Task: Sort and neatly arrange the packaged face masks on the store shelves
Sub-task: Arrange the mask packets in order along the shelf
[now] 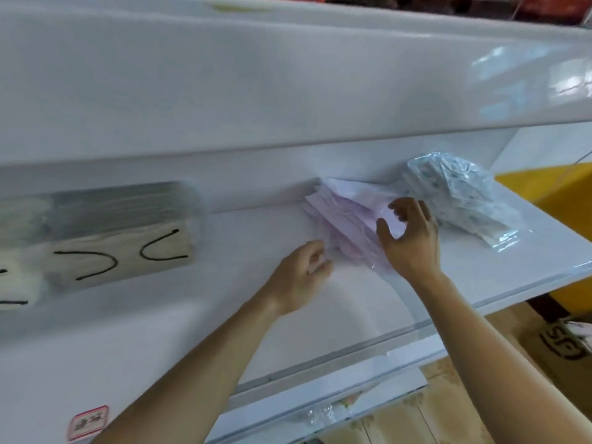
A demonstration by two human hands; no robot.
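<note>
Head view, both hands (407, 238) gripping pink masks (346, 219)

One head-worn view looks down, close and tilted, onto the white shelf (320, 315).

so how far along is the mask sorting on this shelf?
Partway. Done, apparently: a bagged white stack lies flat at the shelf's left. In hand: both hands work the pink mask pack, which is fanned out and crooked; the right hand grips its top edge, the left hand is at its lower corner. Left: the blue-patterned pack slumps askew at the right end of the shelf.
</note>
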